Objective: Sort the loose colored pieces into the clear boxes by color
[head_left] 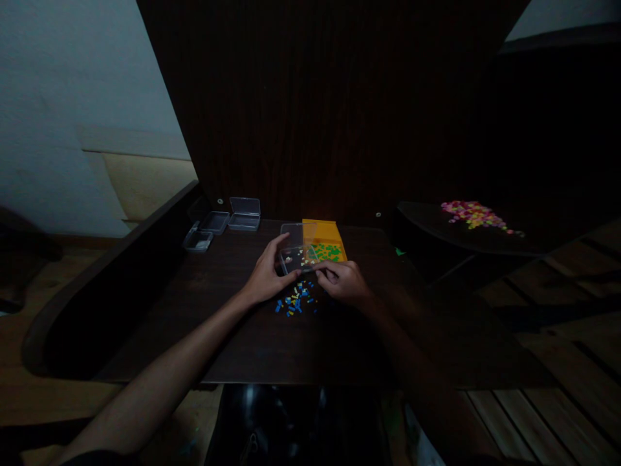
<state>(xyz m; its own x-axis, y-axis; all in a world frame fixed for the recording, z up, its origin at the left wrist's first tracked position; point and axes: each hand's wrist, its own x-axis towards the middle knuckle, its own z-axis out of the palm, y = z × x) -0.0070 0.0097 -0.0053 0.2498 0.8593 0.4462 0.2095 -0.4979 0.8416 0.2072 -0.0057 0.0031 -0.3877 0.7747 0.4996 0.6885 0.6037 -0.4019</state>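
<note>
My left hand (266, 277) grips the left side of a small clear plastic box (293, 260), thumb along its near edge and fingers by the raised lid. Several pale small pieces lie inside the box. At the box's near right corner is my right hand (345, 282), its fingers curled and the index finger reaching over the rim. Whatever its fingertips may pinch is too small to make out. Just below the box, a loose pile of blue, yellow and pale toy bricks (297, 299) lies on the dark table (262, 343).
Behind the box sits a yellow tray (326, 229) with green pieces (328, 252). Open clear boxes (245, 222) stand at the back left. A heap of pink and yellow pieces (475, 215) rests on a dark surface at right. A dark panel (310, 116) rises behind.
</note>
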